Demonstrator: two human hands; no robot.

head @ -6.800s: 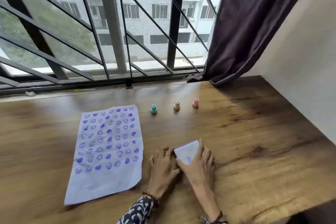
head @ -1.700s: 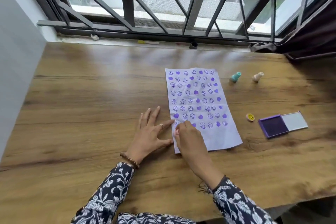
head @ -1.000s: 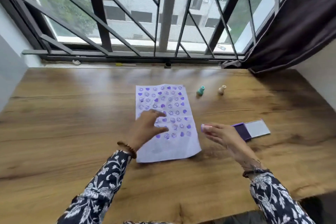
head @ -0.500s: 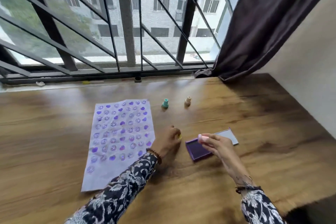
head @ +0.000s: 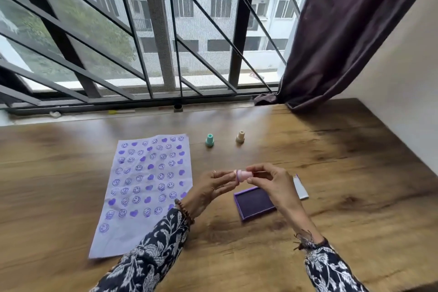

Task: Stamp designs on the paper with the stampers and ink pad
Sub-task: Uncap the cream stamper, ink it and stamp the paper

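Note:
A white paper covered in purple smiley and heart prints lies on the wooden table, left of centre. Both hands meet above the table, just right of the paper. My right hand pinches a pink stamper held sideways, and my left hand grips its other end. Below them the purple ink pad lies open, its clear lid partly hidden behind my right hand. A teal stamper and a beige stamper stand upright farther back.
A barred window runs along the table's far edge. A dark curtain hangs at the right and touches the back right corner of the table. A white wall closes off the right side.
My left hand has lifted off the table beside the ink pad and now joins my right hand on the pink stamper. The yellow cap seen earlier by the pad is out of sight.

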